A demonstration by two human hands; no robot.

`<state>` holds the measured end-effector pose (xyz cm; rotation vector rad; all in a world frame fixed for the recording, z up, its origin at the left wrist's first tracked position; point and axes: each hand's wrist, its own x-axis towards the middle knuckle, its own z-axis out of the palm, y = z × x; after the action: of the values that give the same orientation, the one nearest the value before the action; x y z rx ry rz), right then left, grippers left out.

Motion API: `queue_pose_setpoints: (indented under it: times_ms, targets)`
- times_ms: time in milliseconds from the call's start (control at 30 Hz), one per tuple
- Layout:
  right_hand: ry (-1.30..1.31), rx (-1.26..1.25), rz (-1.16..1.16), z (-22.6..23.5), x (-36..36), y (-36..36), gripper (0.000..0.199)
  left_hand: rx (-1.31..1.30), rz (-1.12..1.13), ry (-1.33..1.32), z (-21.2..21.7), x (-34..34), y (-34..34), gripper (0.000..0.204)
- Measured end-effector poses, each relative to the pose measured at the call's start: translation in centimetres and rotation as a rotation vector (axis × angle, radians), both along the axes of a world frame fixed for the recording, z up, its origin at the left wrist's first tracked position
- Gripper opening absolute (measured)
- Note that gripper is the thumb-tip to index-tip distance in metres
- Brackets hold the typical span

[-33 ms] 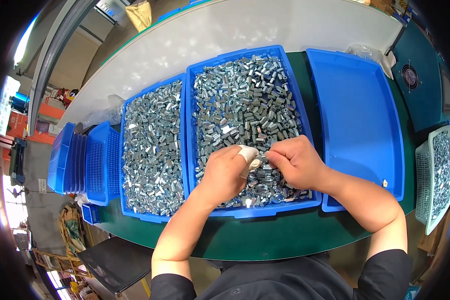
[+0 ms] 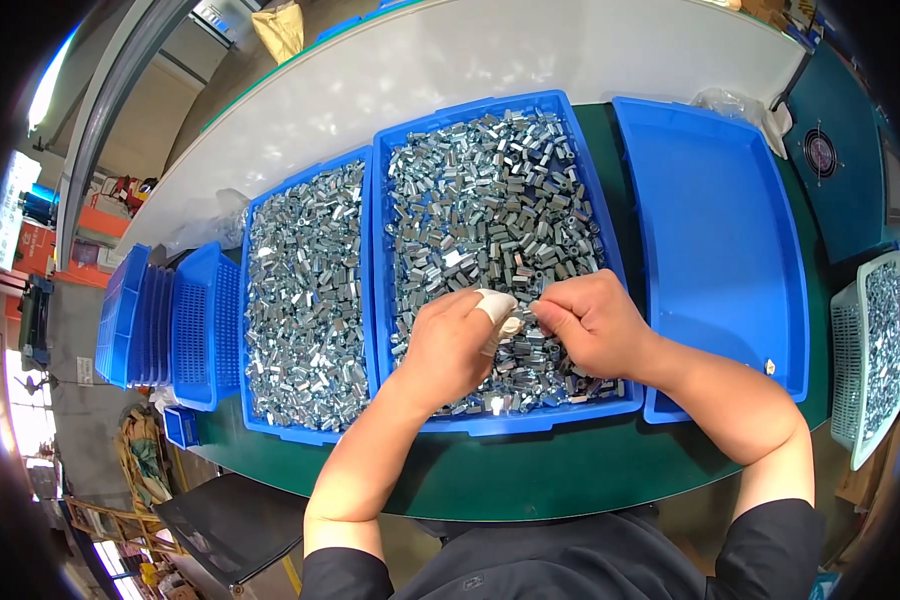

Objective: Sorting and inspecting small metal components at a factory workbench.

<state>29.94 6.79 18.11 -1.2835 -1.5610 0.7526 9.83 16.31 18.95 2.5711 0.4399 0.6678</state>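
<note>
Both my hands are over the near half of the middle blue tray (image 2: pixel 567 411), which is filled with hexagonal metal standoffs (image 2: pixel 500 215). Pale coverings wrap fingertips of my left hand (image 2: pixel 454 345), whose fingers are curled together. Close to its right, my right hand (image 2: pixel 598 325) is closed, with thumb pressed against the bent index finger. The fingertips of the two hands nearly meet. Whatever they hold, if anything, is too small or hidden to make out. A second blue tray (image 2: pixel 372 330) of similar metal pieces lies directly left.
A third blue tray (image 2: pixel 720 230) lies to the right, with one small pale object (image 2: pixel 769 367) near its front corner. Blue baskets (image 2: pixel 206 325) stand at the left end of the green table (image 2: pixel 530 480). A dark teal machine (image 2: pixel 840 150) and a pale basket of metal pieces (image 2: pixel 847 360) flank the right side.
</note>
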Motion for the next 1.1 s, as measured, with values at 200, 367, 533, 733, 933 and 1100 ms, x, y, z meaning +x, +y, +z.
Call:
queue_pose_setpoints:
  times_ms: [200, 367, 533, 733, 933, 1100]
  targets:
    - [0.011, -0.052, -0.031, 0.2, 0.0, 0.1, 0.026, -0.048, 0.015, -0.126, 0.6, 0.9, -0.3, 0.027]
    - [-0.035, 0.035, -0.029, -0.1, -0.1, 0.2, 0.028, -0.017, 0.002, -0.049, 0.4, -0.1, 0.8, 0.020]
    - [0.067, -0.103, -0.129, 0.8, 0.3, -0.1, 0.031, 0.119, 0.600, -0.189, 0.8, -2.3, 3.4, 0.011]
    - [0.108, -0.120, -0.125, 0.3, 0.1, 0.1, 0.034, 0.299, 0.617, -0.174, 1.2, -3.2, 4.7, 0.026]
    - [0.106, -0.061, -0.114, 0.2, 0.3, 0.0, 0.032, -0.136, 0.119, 0.170, 1.4, -0.3, 1.3, 0.027]
    - [0.103, -0.039, -0.120, 0.3, 0.1, 0.2, 0.032, -0.137, 0.072, 0.137, 0.5, 0.1, 1.0, 0.024]
